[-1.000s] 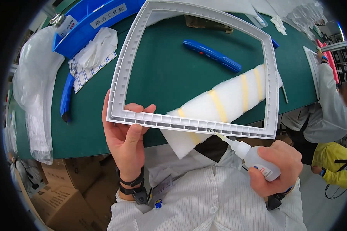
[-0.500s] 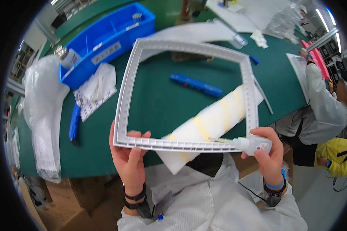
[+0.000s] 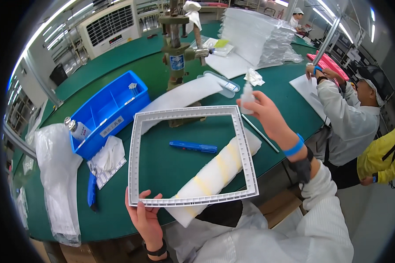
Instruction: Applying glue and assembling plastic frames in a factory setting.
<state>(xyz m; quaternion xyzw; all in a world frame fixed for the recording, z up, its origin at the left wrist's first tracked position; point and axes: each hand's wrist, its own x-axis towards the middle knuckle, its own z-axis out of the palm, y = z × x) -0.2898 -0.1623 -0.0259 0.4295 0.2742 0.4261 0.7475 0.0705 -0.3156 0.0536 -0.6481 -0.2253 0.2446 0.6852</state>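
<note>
My left hand [image 3: 145, 219] grips the near left corner of a white rectangular plastic frame [image 3: 193, 202], thumb on top and fingers beneath. The frame is held over the green table, its ribbed border facing up. Beyond its far right corner, my right hand [image 3: 267, 114] is raised and closed around a small white squeeze bottle [image 3: 247, 97], nozzle upward. Through the frame's opening I see a blue marker pen [image 3: 193, 146] on the table. A white foam roll with yellow tape bands [image 3: 206, 179] lies slantwise beneath the frame's right part.
A blue divided bin [image 3: 109, 114] holds a bottle at the left. Near it lie a white cloth [image 3: 107, 155] and a blue-handled tool [image 3: 91, 191]. A metal press [image 3: 175, 57] stands behind. Plastic-wrapped sheets [image 3: 254, 37] are stacked at the back; a co-worker [image 3: 344, 107] works at the right.
My right hand has lifted the squeeze bottle off the frame's near right corner, up and away toward the far side. My left hand still holds the frame. The view has tilted upward.
</note>
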